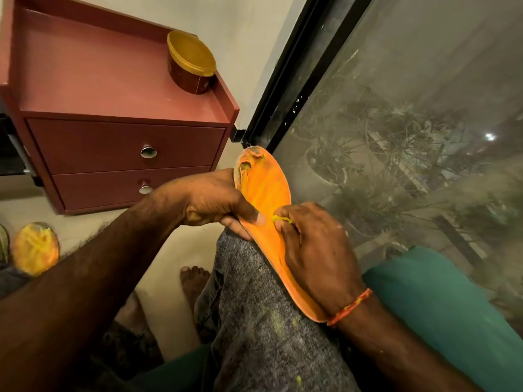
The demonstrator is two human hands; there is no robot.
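An orange shoe insole (pixel 267 188), worn and torn at its far end, lies along my raised knee in grey trousers. My left hand (pixel 209 202) grips its left edge, thumb pressed on the top face. My right hand (pixel 314 250) lies over the insole's near half, and its curled fingers pinch a small yellow strand (pixel 283 219) at the insole's surface. An orange thread band circles my right wrist.
A red-brown two-drawer cabinet (pixel 124 148) stands at the left with a lidded brown tub (pixel 191 63) on top. A yellow-smeared round lid (pixel 35 248) lies on the floor at far left. A mesh window (pixel 410 123) fills the right. A green cushion (pixel 441 301) sits beside my leg.
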